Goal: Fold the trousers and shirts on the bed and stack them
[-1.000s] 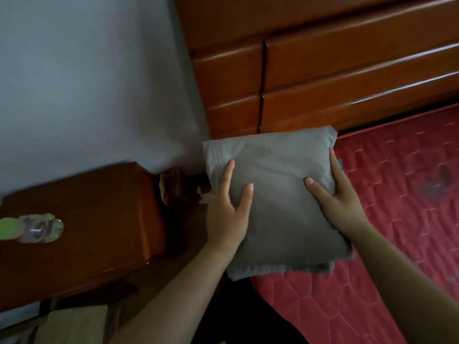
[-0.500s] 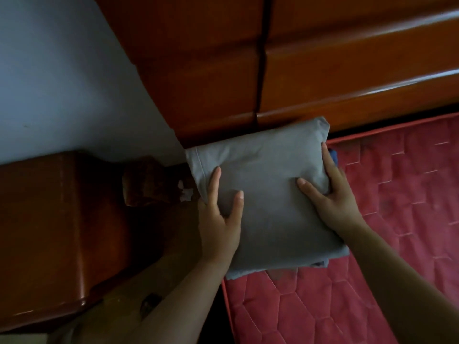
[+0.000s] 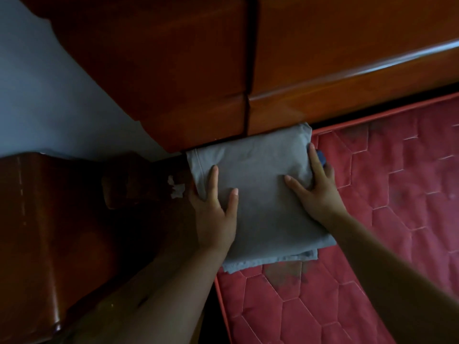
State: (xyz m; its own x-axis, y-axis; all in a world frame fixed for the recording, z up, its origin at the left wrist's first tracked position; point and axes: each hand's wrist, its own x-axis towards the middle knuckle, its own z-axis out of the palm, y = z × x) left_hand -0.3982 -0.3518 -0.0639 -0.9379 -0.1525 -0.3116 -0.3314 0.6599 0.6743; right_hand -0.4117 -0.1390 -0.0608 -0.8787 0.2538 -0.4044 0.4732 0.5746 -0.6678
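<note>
A folded grey garment (image 3: 258, 167) tops a small stack at the head corner of the red quilted mattress (image 3: 372, 219), its far edge against the wooden headboard (image 3: 298, 70). My left hand (image 3: 216, 209) grips the stack's left side, thumb and forefinger on top and the other fingers hidden under the edge. My right hand (image 3: 315, 189) holds the right side, thumb on top, fingers curled down the side. A bit of blue cloth (image 3: 321, 157) shows under the grey one by my right fingers. Lighter grey layers (image 3: 268, 263) stick out at the near edge.
A dark wooden nightstand (image 3: 49, 219) stands left of the bed, with a gap between it and the mattress. A pale wall (image 3: 62, 108) rises behind it. A small white scrap (image 3: 177, 189) lies in the gap near my left hand.
The stack has moved further toward the headboard and now touches it. Both hands keep the same hold. The view has tilted up and the nightstand's bottle has left the frame.
</note>
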